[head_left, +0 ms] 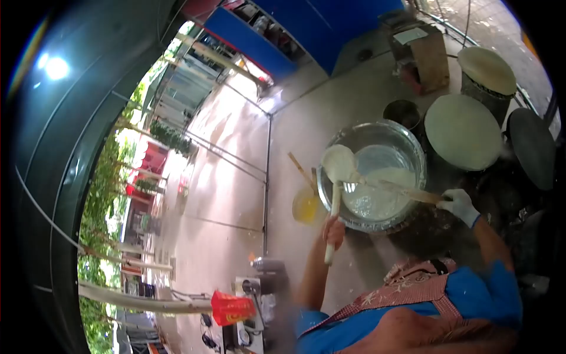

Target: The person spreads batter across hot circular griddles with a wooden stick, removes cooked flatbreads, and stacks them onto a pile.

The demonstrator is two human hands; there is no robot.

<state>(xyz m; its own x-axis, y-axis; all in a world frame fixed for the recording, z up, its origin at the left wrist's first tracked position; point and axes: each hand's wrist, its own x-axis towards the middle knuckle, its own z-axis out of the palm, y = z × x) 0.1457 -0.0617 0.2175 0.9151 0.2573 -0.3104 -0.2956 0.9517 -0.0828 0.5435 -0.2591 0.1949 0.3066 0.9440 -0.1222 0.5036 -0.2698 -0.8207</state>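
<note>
My left hand (333,231) is bare and wrapped round the pale handle of a ladle (339,164), whose bowl is coated in white batter and held over the near left rim of a metal basin (420,154). White batter (377,203) lies in the basin. My right hand (460,206), in a white glove, grips the end of a flat wooden paddle (407,192). The paddle reaches across the basin, its far end close to the ladle bowl; whether they touch I cannot tell.
To the right are a round griddle with a pale sheet on it (463,133), another pale round top (487,69) and a dark round plate (532,148). A dark pot (402,113) stands behind the basin. On the left sits a yellow container (305,206). A cardboard box (432,61) stands farther back.
</note>
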